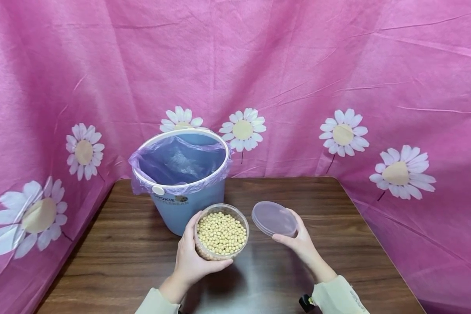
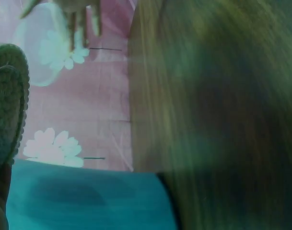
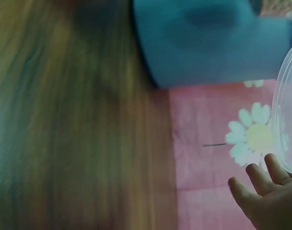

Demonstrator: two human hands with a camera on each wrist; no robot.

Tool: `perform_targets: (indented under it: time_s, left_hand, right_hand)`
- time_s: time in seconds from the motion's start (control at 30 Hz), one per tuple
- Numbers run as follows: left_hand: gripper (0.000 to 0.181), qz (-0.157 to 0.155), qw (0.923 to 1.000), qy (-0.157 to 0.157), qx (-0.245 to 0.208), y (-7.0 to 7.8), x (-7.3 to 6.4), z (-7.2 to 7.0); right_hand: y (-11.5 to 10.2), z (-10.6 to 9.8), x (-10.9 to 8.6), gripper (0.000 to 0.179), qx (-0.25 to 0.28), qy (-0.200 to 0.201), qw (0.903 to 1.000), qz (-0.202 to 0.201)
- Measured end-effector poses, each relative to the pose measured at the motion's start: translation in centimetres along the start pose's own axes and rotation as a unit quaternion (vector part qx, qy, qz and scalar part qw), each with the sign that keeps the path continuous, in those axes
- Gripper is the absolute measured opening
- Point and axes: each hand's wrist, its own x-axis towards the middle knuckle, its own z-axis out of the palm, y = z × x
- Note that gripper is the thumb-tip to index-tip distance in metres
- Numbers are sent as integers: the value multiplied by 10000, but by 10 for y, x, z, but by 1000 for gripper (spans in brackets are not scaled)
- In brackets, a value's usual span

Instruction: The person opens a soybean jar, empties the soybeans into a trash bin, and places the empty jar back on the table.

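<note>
The left hand [image 1: 192,257] grips an open tub [image 1: 221,232] of beans, the right hand [image 1: 298,240] at its 3 o'clock pinching the lid [image 1: 274,218], bucket [image 1: 182,183] at 11 o'clock.

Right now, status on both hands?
Left hand grips open bean tub. Right hand holds lid. Lined bin behind, nothing between.

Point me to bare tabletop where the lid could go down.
Free: the wood right of the right hand and lid, out to the table edge; also left of the left hand, beside the bin. Crowded: the middle, around the bean tub.
</note>
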Motion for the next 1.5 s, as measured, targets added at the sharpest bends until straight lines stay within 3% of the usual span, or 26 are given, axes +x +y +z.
perform_targets:
  time_s: [0.13,0.33,0.53,0.73,0.9,0.97,1.07,1.3,1.5]
  left_hand:
    - [126,-347,9993,32,104,12,4,-13]
    - [125,-545,9984,128,-31,30,9,-29]
    - [127,39,9995,237,-189,44,19,-47]
    - [126,98,9999,74,-18,61,35,-68]
    - [126,497,9984,253,55,70,47,-84]
    - [127,512,9983,279,73,74,53,-90]
    - [125,378,9987,298,158,79,63,-99]
    - [117,-85,9983,407,419,87,88,-118]
    - [113,-520,9950,383,761,88,110,-130]
  right_hand:
    - [17,-4,2,91,-741,164,9968,263]
    - [45,-7,5,98,-1586,306,9868,126]
    - [66,-11,6,103,-2124,163,9765,324]
    - [77,-15,6,111,-2740,6,9593,690]
    - [85,-17,6,115,-3165,-51,9456,755]
    - [87,-18,6,116,-3281,-61,9413,797]
    - [91,-19,5,111,-3381,-77,9372,851]
    - [96,-21,5,111,-3935,-185,9166,688]
    - [90,-20,8,110,-3898,-259,9177,721]
